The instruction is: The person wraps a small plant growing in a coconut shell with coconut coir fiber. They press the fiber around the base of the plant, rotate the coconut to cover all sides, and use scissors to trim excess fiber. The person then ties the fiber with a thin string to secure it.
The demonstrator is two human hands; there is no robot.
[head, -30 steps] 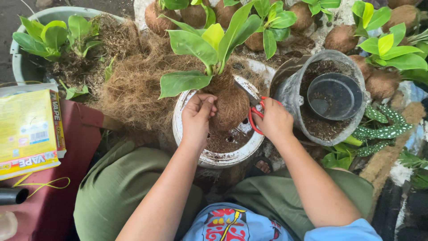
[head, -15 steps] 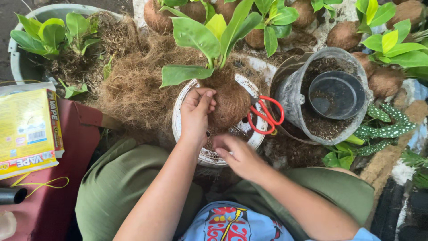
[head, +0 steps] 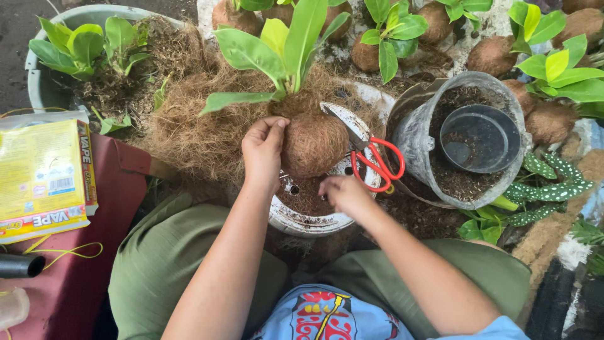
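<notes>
left hand [head: 264, 148] pinching coir-wrapped root ball [head: 313, 145] | right hand [head: 343, 192] loosely curled below ball, holding nothing | ball likely light, crumbly; cup from underneath

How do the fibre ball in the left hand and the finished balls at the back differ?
The fibre ball sits over the white pot, gripped by the left hand; the finished balls rest on the ground, untouched. Its plant has taller, longer leaves; theirs are short and compact. The right hand is beside it only. All are brown, round, each with a green plant.
</notes>
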